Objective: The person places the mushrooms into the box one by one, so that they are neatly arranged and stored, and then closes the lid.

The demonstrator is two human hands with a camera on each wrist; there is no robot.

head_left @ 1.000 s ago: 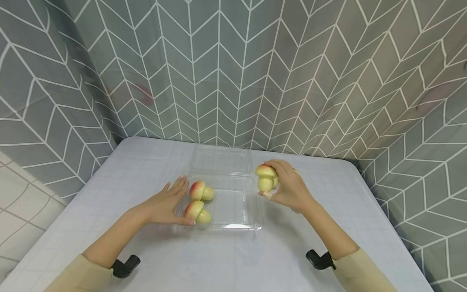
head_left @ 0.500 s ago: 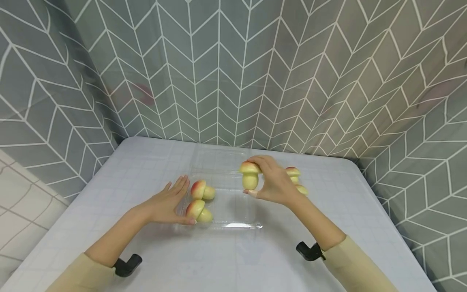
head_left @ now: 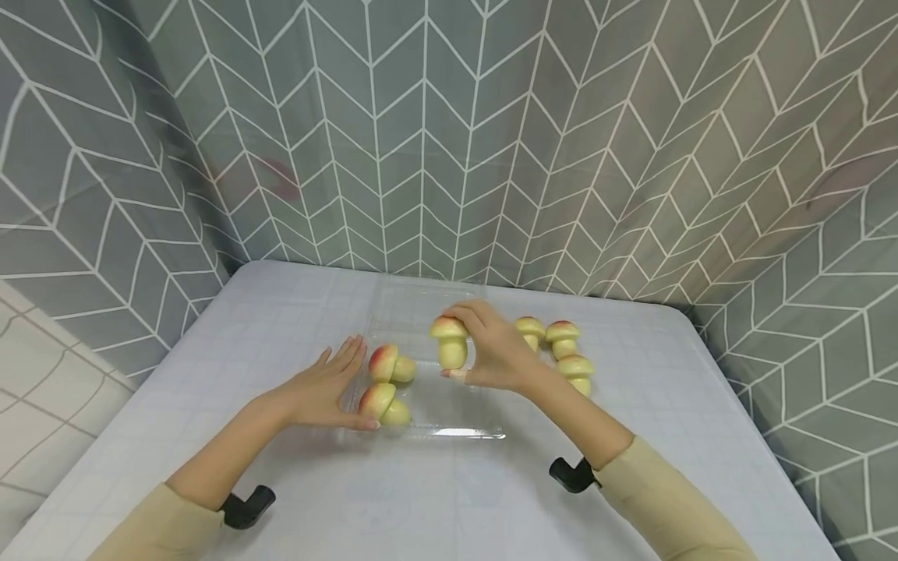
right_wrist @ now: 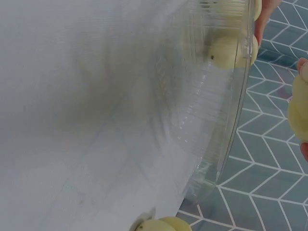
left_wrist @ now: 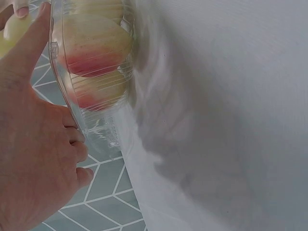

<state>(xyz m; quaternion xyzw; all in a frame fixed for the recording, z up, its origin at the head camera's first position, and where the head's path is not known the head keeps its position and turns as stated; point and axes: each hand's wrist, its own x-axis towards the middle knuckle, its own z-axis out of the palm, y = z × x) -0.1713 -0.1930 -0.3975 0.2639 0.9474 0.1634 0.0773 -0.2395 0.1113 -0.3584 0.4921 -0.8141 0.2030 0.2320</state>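
A clear plastic clamshell box [head_left: 466, 432] lies with its lid [head_left: 403, 300] folded back. Two toy mushrooms [head_left: 379, 403], yellow with red-tinged caps, lie tilted along its left side. My left hand [head_left: 319, 396], fingers extended, rests against the left rim; the left wrist view shows those mushrooms [left_wrist: 91, 50] through the ribbed wall. Between thumb and fingers my right hand [head_left: 498, 351] pinches another toy mushroom [head_left: 451, 351], held upright over the box. At the right wrist view's edge, only part of this mushroom [right_wrist: 299, 108] shows.
Several more toy mushrooms [head_left: 563, 339] stand on the white-covered table [head_left: 435, 499] to the right of the box, partly behind my right hand and wrist. A grey curtain [head_left: 449, 140] with white chevron lines hangs behind the table.
My right hand has carried its mushroom leftward from beside the box to above it, uncovering the mushrooms on the right. My left hand has stayed at the left rim.
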